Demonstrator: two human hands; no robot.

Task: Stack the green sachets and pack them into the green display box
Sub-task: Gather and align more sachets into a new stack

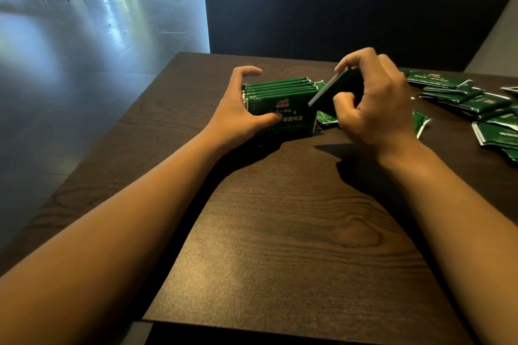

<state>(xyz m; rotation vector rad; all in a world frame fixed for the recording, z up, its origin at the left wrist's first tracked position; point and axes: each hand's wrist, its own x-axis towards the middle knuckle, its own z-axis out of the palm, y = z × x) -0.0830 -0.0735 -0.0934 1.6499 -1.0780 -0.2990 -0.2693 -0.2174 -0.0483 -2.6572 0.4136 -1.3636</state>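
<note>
I see my left hand (246,109) cupping the upright stack of sachets (280,98) while my right hand (375,109) pinches a dark card (336,89); loosen the cupping and that stack could topple.

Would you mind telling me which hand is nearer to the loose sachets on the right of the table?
The right. The right hand holds a dark flat item just left of the loose sachets; the left hand grips the upright stack, farther left.

Right hand (372,103) hides most of a dark, perhaps blurred box (333,89)
</note>
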